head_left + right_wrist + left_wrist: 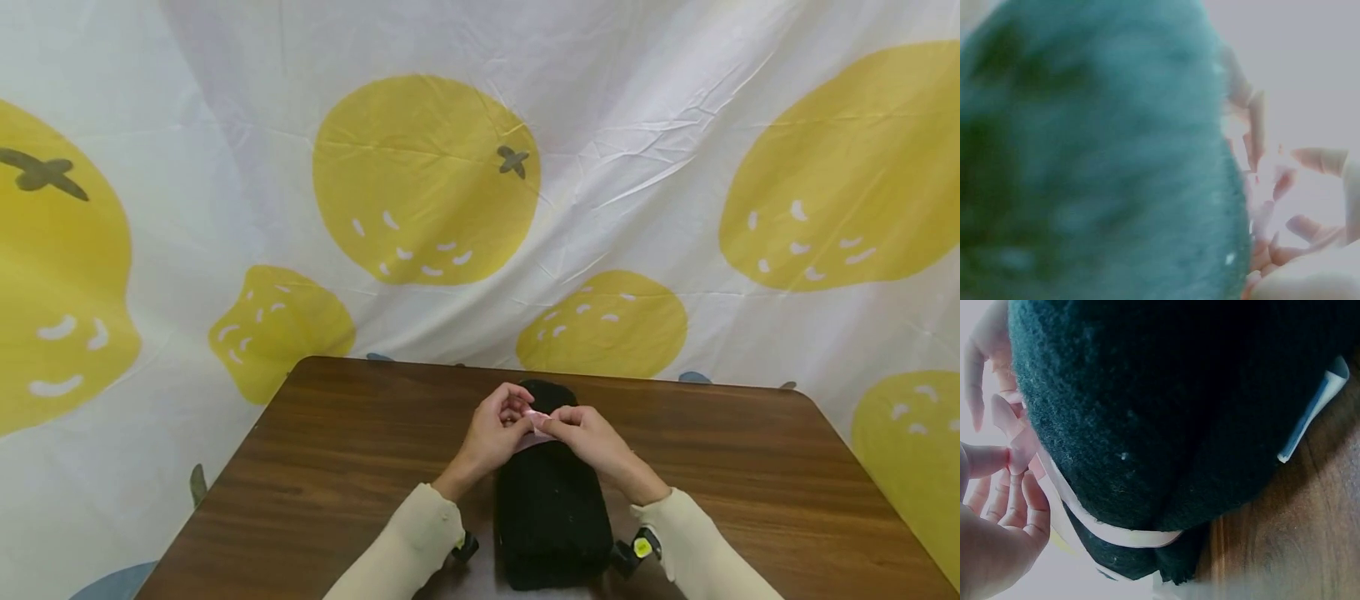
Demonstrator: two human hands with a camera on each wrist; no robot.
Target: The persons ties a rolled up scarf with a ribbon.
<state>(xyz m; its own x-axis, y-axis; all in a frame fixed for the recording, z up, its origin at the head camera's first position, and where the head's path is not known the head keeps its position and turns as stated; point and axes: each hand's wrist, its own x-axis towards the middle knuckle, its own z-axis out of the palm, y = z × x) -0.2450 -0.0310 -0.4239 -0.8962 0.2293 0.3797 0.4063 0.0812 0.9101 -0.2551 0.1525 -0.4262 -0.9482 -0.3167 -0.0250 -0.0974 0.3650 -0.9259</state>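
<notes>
A bundle of fuzzy black fabric (553, 517), seemingly rolled or folded, lies lengthwise on the wooden table. Around its far part runs a pale pink ribbon (1119, 534), whose gathered, looped part (538, 422) sits on top between both hands. My left hand (489, 433) pinches the ribbon from the left with thumb and fingers. From the right, my right hand (596, 440) pinches it between thumb and index finger. The ribbon's exact crossing is partly hidden by fingers. In the right wrist view the bundle is blurred and the ribbon (1264, 215) is washed out.
A white and blue tag (1316, 409) sticks out from the bundle's side near the tabletop. The brown wooden table (360, 467) extends to both sides. Behind its far edge hangs a white curtain (600, 167) with a yellow fruit print.
</notes>
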